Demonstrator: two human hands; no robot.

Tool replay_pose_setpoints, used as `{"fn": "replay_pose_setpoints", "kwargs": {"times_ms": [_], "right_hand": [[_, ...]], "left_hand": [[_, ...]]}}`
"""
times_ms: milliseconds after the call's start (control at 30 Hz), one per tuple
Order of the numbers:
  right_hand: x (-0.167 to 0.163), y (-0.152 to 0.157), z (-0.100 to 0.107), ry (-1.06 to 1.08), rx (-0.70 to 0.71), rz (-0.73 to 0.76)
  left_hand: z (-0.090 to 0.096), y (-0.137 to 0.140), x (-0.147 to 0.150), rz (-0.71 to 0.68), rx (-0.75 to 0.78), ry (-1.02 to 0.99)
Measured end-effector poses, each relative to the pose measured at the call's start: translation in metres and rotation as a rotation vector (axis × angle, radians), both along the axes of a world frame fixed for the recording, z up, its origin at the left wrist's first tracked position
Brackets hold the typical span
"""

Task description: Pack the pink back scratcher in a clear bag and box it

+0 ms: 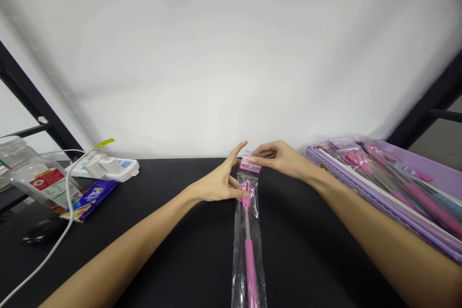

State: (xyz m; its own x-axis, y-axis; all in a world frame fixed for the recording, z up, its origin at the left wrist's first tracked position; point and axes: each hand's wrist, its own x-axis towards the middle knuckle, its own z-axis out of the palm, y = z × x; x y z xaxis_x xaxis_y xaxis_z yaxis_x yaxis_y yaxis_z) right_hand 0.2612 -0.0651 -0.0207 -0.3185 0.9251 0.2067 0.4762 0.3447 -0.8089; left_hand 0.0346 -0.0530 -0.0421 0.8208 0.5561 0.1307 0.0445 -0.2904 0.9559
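I log the bagged pink scratcher (250,260) lying lengthwise on the black table (173,255), its header card (250,165) farthest out, pinched by the right hand (285,156); left hand (214,183) nearest the pink head (246,202), pinch indeterminate.

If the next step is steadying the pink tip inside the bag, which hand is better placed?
Probably the left hand: its fingers reach over the pink tip in the clear bag, while the right hand is farther up, at the printed card.
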Motion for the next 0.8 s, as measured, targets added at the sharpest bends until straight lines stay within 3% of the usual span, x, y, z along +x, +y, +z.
{"fn": "replay_pose_setpoints", "kwargs": {"times_ms": [200,467,800], "right_hand": [[-0.0061,-0.0012,0.0021,0.031,0.016,-0.043],[-0.0051,-0.0019,0.0028,0.119,-0.094,-0.046],[-0.0062,0.0005,0.0009,0.253,-0.134,-0.075]], "left_hand": [[-0.0009,0.0010,-0.0009,0.001,-0.006,-0.007],[0.0024,0.0003,-0.0020,-0.007,-0.006,-0.025],[0.0020,0.0007,-0.0007,0.024,-0.003,-0.036]]}}
